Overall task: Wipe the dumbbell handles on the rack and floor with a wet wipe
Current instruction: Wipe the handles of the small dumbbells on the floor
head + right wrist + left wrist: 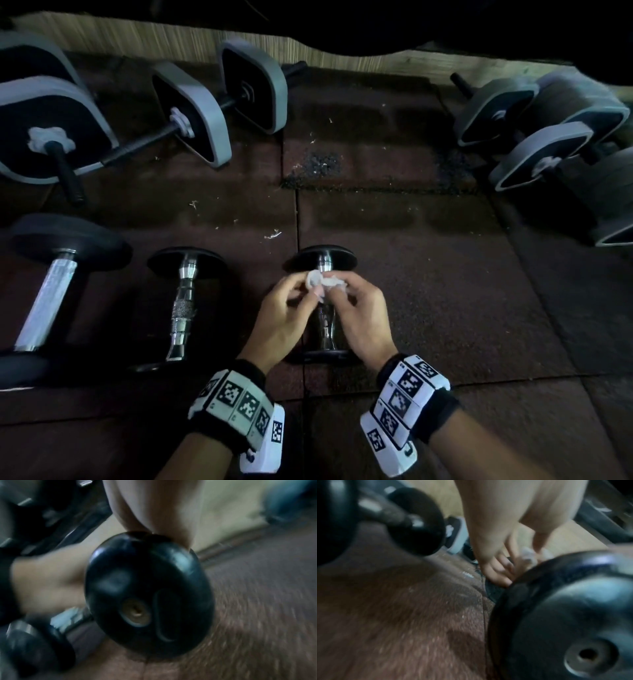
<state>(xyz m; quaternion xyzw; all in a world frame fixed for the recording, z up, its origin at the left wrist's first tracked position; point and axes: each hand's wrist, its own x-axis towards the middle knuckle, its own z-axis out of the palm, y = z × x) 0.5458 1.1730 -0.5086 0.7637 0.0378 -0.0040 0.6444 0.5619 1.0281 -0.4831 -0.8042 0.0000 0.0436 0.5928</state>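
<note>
- Step in hand, as I judge it: refolding the wet wipe (323, 281) between handles.
- My left hand (282, 317) and right hand (359, 313) both pinch the small, crumpled white wad, just above the nearest dumbbell (321, 260).
- Next move calls for a fresh face of wipe wrapped round that chrome handle (325, 329).
- Handle smooth, waisted; end discs black, rounded. Floor mat (428, 274) coarse, reddish rubber.

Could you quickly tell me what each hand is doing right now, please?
Left hand: fingers pinch the wet wipe, above the small dumbbell.
Right hand: fingers pinch the same wipe from the other side.
</note>
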